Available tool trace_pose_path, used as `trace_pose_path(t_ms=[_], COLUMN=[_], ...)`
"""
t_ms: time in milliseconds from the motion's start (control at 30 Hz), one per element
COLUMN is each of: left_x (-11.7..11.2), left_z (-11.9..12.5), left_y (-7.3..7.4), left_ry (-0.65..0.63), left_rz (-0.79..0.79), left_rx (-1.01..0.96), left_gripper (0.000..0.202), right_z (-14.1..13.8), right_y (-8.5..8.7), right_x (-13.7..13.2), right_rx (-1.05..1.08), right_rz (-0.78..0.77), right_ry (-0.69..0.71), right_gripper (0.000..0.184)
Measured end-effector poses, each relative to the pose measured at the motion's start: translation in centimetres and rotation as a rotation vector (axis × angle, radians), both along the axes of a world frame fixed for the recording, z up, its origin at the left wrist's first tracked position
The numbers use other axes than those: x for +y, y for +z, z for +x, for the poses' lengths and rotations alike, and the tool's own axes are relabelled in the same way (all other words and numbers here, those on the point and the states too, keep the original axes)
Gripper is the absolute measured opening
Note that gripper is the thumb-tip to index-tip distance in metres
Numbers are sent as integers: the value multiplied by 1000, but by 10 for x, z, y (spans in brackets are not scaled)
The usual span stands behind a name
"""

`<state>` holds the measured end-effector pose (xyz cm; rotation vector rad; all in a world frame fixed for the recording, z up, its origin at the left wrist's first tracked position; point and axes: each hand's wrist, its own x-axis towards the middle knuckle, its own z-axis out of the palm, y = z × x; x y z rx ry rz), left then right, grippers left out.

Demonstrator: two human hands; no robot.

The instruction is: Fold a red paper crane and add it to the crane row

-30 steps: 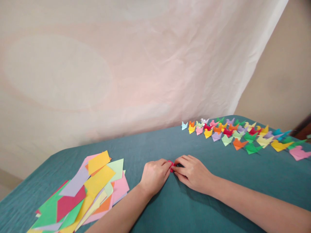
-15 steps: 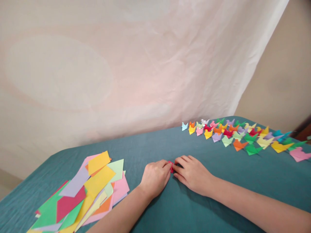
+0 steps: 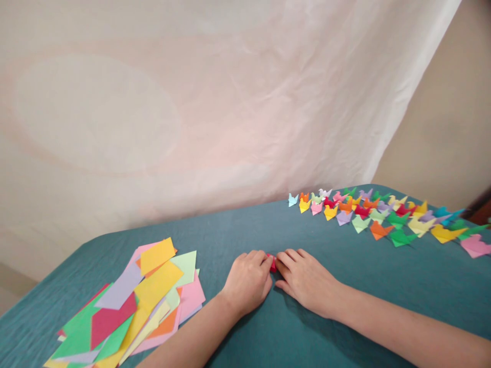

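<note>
A small folded piece of red paper (image 3: 272,263) lies low over the dark green cloth, between my two hands, mostly covered by fingers. My left hand (image 3: 250,278) pinches its left side, the fingers curled together. From the right, the bent fingertips of my right hand (image 3: 303,276) press against the paper's other side, with the thumb held lower. How the paper is folded is hidden at this size.
Loose coloured paper sheets (image 3: 157,286) overlap in a pile at the left. Rows of small folded paper birds (image 3: 379,230) stand at the right and back right. A green cloth (image 3: 230,230) covers the table, and a pale sheet (image 3: 215,112) hangs behind it.
The red paper shows a little more of its surface between my fingers. My right thumb has dropped slightly lower, and the whole view has shifted a little.
</note>
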<state>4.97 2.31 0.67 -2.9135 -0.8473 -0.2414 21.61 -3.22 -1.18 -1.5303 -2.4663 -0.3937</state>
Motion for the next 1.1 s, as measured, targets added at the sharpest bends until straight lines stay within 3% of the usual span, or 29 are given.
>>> trace_pose_path(t_ms=[900, 1100], left_x=[-2, -1], left_z=[1, 0], left_y=[5, 2], left_ry=[19, 16], left_rz=[-16, -20], left_rx=[55, 57], left_gripper=[23, 29], right_z=[3, 3], right_y=[2, 3], right_x=[-5, -3], right_rx=[158, 165], right_rz=[-87, -101], right_ry=[-88, -85], right_gripper=[31, 24])
